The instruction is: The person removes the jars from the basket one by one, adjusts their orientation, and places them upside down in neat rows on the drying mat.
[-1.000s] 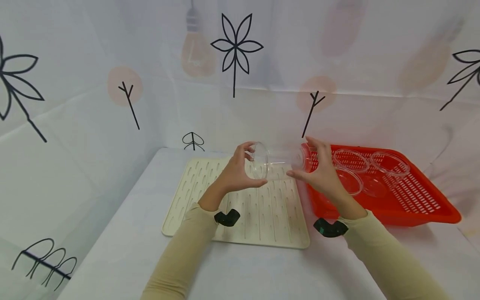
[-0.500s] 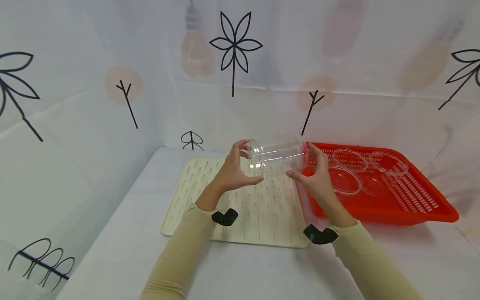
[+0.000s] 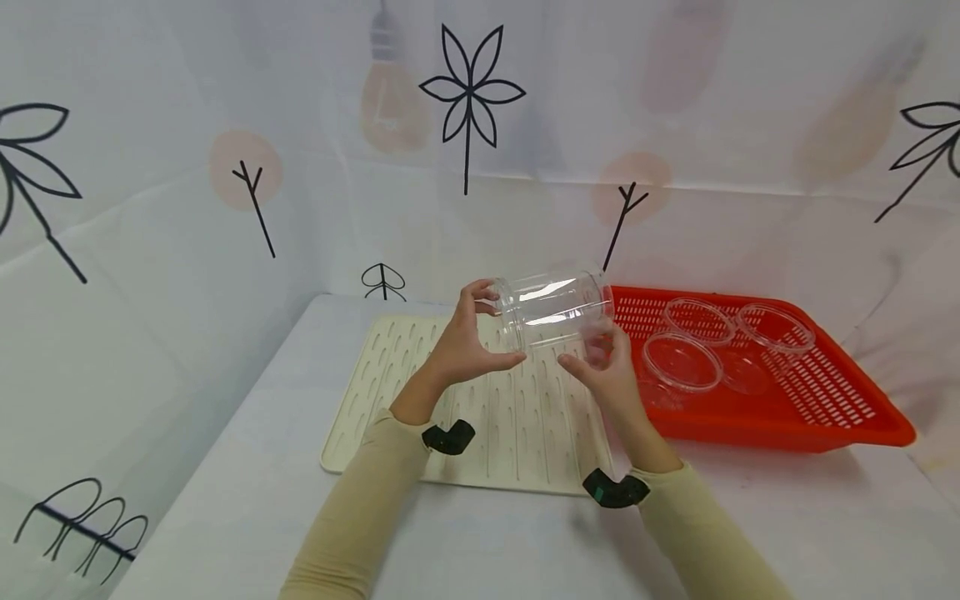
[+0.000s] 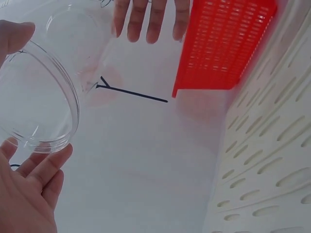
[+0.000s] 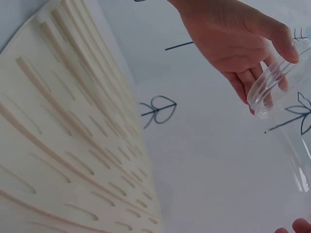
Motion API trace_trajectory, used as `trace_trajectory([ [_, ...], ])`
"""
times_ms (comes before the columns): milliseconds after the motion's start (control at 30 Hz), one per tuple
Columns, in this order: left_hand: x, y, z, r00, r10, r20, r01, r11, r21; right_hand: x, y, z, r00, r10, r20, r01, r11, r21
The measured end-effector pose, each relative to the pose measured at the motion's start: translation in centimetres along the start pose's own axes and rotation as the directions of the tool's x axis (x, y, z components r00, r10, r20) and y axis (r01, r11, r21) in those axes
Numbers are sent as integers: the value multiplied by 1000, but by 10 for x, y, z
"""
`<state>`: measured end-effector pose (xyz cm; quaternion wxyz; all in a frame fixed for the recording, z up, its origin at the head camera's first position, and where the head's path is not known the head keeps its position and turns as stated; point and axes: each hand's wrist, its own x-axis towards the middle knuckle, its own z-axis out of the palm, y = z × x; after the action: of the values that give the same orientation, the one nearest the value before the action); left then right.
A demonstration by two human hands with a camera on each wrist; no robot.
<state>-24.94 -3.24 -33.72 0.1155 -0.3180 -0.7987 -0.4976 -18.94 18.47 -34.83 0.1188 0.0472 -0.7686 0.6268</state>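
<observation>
1. above the cream drying mat (image 3: 480,408), a clear plastic jar (image 3: 553,308) lies on its side in mid-air.
2. left hand (image 3: 467,343) pinches the jar's open rim at 9 o'clock, thumb below and fingers above; right hand (image 3: 603,367) cups the base end at 3 o'clock, apparently to steady it.
3. red basket (image 3: 787,417) at 3 o'clock holds clear lids (image 3: 678,360).
4. left wrist view alone looks into the mouth (image 4: 36,97); right wrist view shows the left hand's fingers (image 5: 252,58) curled on the rim.
</observation>
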Motion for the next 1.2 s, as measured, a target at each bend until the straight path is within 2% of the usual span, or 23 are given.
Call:
trace_trajectory([
  [367, 1, 1, 3, 1000, 18, -8, -18, 1000, -20, 0, 6, 11, 1000, -16, 19, 14, 997, 77],
  [767, 1, 2, 4, 999, -15, 33, 15, 1000, -27, 2, -2, 15, 998, -66, 19, 62, 985, 159],
  [900, 0, 2, 4, 998, -24, 51, 27, 999, -48, 3, -5, 14, 997, -78, 16, 73, 973, 217],
  [1067, -1, 0, 4, 996, -53, 78, 59, 995, -81, 6, -7, 14, 993, -116, 14, 104, 936, 336],
  [1200, -2, -1, 4, 993, -73, 91, 82, 991, -102, 8, -10, 13, 991, -131, 13, 119, 936, 331],
])
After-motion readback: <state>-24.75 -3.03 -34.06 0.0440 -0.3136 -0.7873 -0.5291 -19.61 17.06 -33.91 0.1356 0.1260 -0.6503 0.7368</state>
